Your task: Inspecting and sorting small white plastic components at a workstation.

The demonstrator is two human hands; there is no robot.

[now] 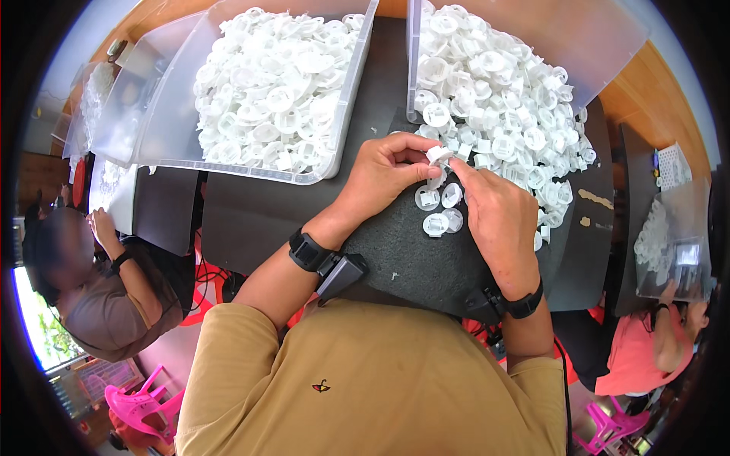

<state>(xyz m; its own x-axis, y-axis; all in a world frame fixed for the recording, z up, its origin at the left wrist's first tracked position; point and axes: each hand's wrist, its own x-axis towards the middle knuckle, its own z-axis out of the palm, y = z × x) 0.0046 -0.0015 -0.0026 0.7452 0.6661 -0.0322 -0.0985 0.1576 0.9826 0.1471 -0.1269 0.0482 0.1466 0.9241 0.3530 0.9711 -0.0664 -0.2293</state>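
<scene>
Between thumb and forefinger, my left hand [380, 176] pinches a small white round plastic part [439, 154]. My right hand [498, 213] meets it from the other side, its fingertips closed at the part; whether they grip a separate piece there is too small to tell. Just below my fingers, several loose white disc parts [436, 225] with square centres lie on a dark grey textured mat [411, 266]. Right behind my hands spreads a large heap of similar white parts [494, 99], spilling onto the dark table.
A clear plastic bin [304, 178] full of white parts stands at the far left; another clear bin [411, 68] lies behind the heap. Co-workers sit at the left [114, 281] and right [646, 349]. Pink plastic chairs [144, 406] stand on the floor.
</scene>
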